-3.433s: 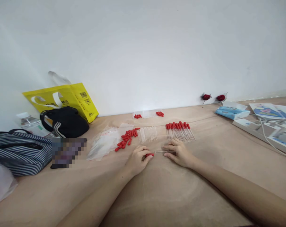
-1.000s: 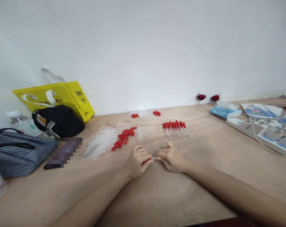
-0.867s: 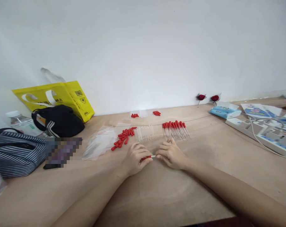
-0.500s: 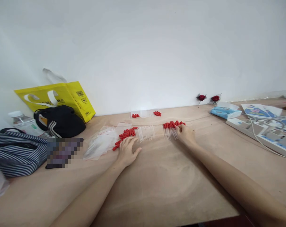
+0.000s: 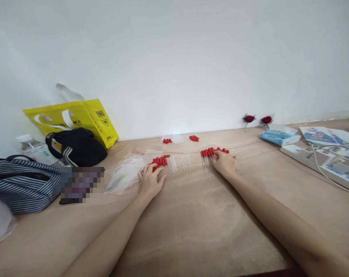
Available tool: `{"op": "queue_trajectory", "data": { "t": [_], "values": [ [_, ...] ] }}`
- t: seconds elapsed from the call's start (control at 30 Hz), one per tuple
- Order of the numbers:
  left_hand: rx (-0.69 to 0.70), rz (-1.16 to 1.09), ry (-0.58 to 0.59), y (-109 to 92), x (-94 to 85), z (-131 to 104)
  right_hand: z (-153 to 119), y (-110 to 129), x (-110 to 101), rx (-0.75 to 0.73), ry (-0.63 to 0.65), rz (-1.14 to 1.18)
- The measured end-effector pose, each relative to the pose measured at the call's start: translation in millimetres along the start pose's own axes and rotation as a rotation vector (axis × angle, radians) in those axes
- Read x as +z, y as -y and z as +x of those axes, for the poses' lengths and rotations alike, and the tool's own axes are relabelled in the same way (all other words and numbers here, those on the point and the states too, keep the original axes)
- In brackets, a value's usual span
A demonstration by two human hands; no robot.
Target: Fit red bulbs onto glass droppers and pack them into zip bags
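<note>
My left hand (image 5: 151, 182) rests at a pile of loose red rubber bulbs (image 5: 162, 161), its fingers bent over some of them and the thumb held apart. To the right of this pile lies a row of thin clear tubes (image 5: 180, 163) side by side. My right hand (image 5: 225, 163) is closed at a row of red-ended clear tubes (image 5: 206, 162), which look like droppers. Its fingertips pinch at the red end of one; the fingers partly hide it. Further back, a clear plastic bag (image 5: 178, 139) lies between two small groups of red bulbs.
Clear zip bags (image 5: 122, 177) lie left of my left hand. Beyond them are a blurred-out flat object (image 5: 82, 185), a striped bag (image 5: 24, 188), a black bag (image 5: 82, 148) and a yellow bag (image 5: 106, 129). At right are a tissue pack (image 5: 279, 136) and a power strip (image 5: 330, 163).
My left hand has drawn slightly left and its fingers have curled more over the red bulbs. My right hand has shifted slightly at the droppers' red ends. The view has turned a little left.
</note>
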State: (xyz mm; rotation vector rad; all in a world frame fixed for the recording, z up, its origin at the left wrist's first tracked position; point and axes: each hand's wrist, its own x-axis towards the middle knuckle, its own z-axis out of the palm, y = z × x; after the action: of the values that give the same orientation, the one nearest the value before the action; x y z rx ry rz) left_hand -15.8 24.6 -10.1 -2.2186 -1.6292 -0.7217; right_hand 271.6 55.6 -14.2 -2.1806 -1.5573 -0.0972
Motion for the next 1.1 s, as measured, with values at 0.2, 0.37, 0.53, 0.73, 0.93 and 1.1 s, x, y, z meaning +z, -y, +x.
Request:
{"op": "queue_trajectory", "data": {
  "t": [0.2, 0.37, 0.53, 0.73, 0.93, 1.1],
  "values": [
    [-0.030, 0.061, 0.033, -1.0, -1.8, 1.6, -1.3, -5.3, 4.1, -0.061, -0.015, -0.054],
    [-0.126, 0.120, 0.107, 3.3, -13.2, 1.6, -4.1, -7.7, 3.8, -0.095, -0.066, -0.050],
    [-0.185, 0.126, 0.156, 9.4, -20.6, 0.8, -7.7, -4.6, 0.3, -0.106, -0.135, -0.045],
    [-0.094, 0.150, 0.063, 6.8, -11.9, 3.7, -19.5, 27.6, 0.8, -0.211, -0.092, 0.018],
    [0.004, 0.181, -0.027, -1.2, -17.8, 5.5, -19.9, 73.7, 9.5, -0.124, 0.127, 0.016],
    [0.196, -0.054, -0.065, -23.7, -26.6, -4.6, -13.9, 92.3, 18.9, -0.089, 0.193, 0.011]
  ]
}}
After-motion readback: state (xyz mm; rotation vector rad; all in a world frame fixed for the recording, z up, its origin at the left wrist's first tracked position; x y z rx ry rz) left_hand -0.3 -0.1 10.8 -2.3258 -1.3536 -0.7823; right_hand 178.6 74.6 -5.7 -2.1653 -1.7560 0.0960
